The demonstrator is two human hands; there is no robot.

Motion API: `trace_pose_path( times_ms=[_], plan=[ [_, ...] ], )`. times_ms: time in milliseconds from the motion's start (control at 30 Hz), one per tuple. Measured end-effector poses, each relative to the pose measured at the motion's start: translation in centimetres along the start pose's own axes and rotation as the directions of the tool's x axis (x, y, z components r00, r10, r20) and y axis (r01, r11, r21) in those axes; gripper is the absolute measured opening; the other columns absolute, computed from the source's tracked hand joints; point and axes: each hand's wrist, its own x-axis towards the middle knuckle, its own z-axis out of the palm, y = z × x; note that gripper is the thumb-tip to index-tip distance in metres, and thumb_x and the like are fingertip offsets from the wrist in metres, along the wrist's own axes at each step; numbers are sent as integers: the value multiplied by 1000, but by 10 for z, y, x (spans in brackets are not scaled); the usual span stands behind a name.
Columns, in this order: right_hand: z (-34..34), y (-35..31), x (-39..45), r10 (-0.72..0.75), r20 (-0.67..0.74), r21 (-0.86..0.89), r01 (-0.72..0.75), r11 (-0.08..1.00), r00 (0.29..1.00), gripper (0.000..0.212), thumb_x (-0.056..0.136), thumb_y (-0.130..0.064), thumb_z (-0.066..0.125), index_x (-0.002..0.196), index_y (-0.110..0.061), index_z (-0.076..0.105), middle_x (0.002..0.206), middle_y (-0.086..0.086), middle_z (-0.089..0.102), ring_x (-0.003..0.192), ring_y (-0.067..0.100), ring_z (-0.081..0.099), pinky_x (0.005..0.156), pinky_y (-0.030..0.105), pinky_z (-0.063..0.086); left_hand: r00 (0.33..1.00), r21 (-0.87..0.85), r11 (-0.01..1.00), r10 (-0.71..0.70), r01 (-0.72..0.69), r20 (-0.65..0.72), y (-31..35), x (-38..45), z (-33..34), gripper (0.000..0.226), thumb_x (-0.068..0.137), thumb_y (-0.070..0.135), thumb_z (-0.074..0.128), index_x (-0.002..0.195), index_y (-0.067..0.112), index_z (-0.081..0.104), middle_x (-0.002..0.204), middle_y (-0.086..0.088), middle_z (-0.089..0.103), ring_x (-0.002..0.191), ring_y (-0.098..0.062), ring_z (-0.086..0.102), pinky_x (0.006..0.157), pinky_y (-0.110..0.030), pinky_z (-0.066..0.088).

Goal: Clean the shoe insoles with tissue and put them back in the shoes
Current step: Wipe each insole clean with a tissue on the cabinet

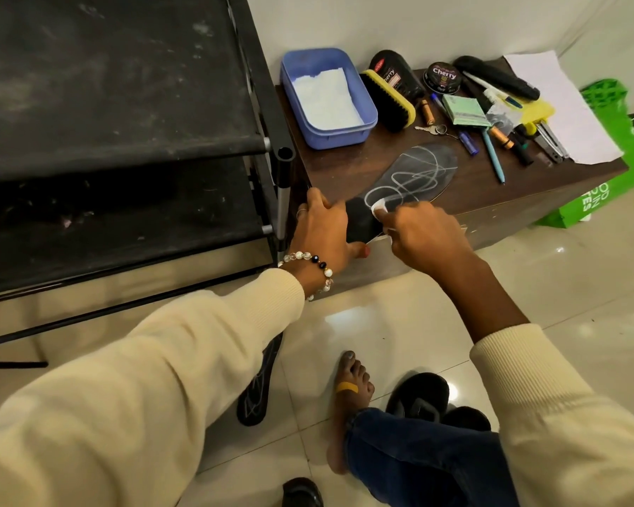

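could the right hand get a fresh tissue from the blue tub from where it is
Probably yes: the blue tub sits open-topped beyond the insole, nothing over it, though the right hand already holds tissue.

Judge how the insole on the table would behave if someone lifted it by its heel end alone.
The insole looks thin and flat, so it would probably droop rather than stay stiff. It seems light for its length. The left hand holds its heel end while the right hand wipes with tissue, suggesting it might slide if unheld.

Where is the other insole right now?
The second insole lies on the tiled floor, lower centre of the head view, partly hidden under the left sleeve, left of the bare foot.
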Motion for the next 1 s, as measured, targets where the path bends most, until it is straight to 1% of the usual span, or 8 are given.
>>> trace_pose_path(
  times_ms=[100, 167, 267, 400, 567, 700, 867, 1000],
  plan=[
    [4, -11, 3, -149, 18, 18, 148, 989, 989, 41, 96, -23, 46, 136, -33, 43, 117, 12, 59, 100, 31, 58, 78, 43, 52, 1000, -38, 999, 6, -6, 1, -1, 0, -1, 65, 71, 41, 81, 124, 14, 54, 126, -9, 34, 113, -30, 43, 91, -34, 44],
    [1, -6, 4, -77, -2, -35, 77, 996, 997, 45, 97, -22, 44, 140, -37, 39, 117, 13, 57, 101, 33, 58, 74, 39, 48, 1000, -27, 1000, 7, -7, 4, -1, 1, -2, 67, 71, 43, 80, 125, 14, 54, 127, -9, 34, 113, -30, 43, 92, -34, 44],
    [-1, 3, 2, 82, -13, -29, -82, 996, 997, 44, 98, -18, 43, 140, -30, 40, 108, 15, 57, 94, 33, 58, 69, 37, 44, 1000, 0, 1000, -3, 3, 11, 0, 1, -2, 71, 72, 45, 79, 128, 13, 52, 128, -9, 33, 114, -29, 42, 94, -34, 44],
    [3, -16, 5, -93, 19, 10, 92, 996, 996, 46, 96, -22, 46, 139, -35, 38, 116, 12, 58, 99, 31, 59, 74, 39, 50, 1000, -35, 999, 12, -11, 2, -2, 0, -1, 66, 71, 40, 81, 126, 14, 55, 124, -9, 35, 111, -29, 44, 92, -35, 47],
    [-7, -1, 2, 110, -9, -20, -110, 994, 994, 52, 99, -18, 40, 146, -39, 31, 119, 16, 56, 103, 35, 57, 76, 40, 46, 1000, -11, 1000, 3, -3, 2, -1, 2, -1, 72, 70, 44, 80, 130, 14, 52, 127, -9, 34, 113, -28, 43, 92, -33, 45],
    [-4, -22, 4, -5, 32, 2, 5, 1000, 999, 52, 96, -21, 44, 143, -41, 33, 123, 15, 55, 107, 36, 57, 76, 42, 45, 1000, -48, 999, 12, -12, -12, -3, 2, 0, 65, 70, 40, 82, 124, 16, 56, 123, -7, 37, 109, -27, 46, 90, -34, 48],
    [-6, -6, 6, 148, -20, 5, -148, 989, 989, 53, 100, -17, 38, 146, -42, 30, 121, 16, 56, 105, 36, 57, 72, 39, 40, 1000, -5, 1000, 5, -5, -19, -2, 3, -1, 67, 70, 45, 80, 122, 11, 56, 124, -8, 38, 109, -25, 45, 91, -32, 45],
    [-4, -24, 8, 61, 12, 27, -61, 998, 998, 57, 98, -19, 41, 147, -43, 26, 118, 16, 55, 105, 37, 56, 74, 42, 43, 1000, -30, 999, 15, -16, -14, -3, 2, -1, 64, 71, 42, 80, 121, 11, 56, 123, -9, 38, 107, -26, 46, 90, -32, 47]
  ],
)
